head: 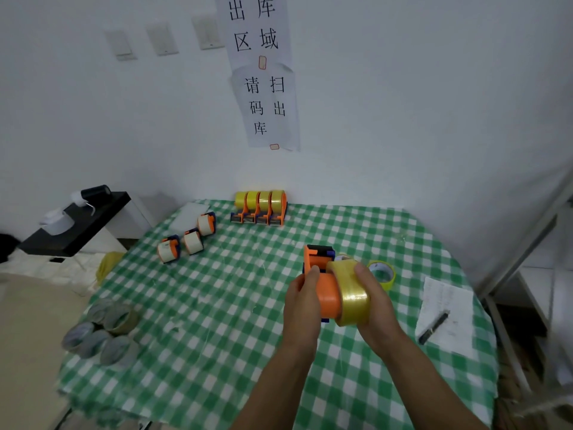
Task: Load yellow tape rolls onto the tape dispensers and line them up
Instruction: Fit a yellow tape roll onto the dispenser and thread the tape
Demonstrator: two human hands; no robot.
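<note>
While the left hand (302, 301) grips the orange tape dispenser (319, 262) above the counter (217, 305), the right hand (376, 301) curls round a yellow tape roll (353, 301) partly on its hub, axis sideways. Four loaded dispensers (259, 209) stand beyond it.

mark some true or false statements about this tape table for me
1. Four loaded dispensers with yellow tape stand side by side in a row. True.
2. The right hand grips the yellow roll. True.
3. The left hand is empty. False: it grips the orange dispenser.
4. A pen lies on the paper sheet. True.
5. The tablecloth is red and white. False: it is green and white.
6. No other roll lies near the hands. False: a spare yellow roll lies just beyond the right hand.
</note>
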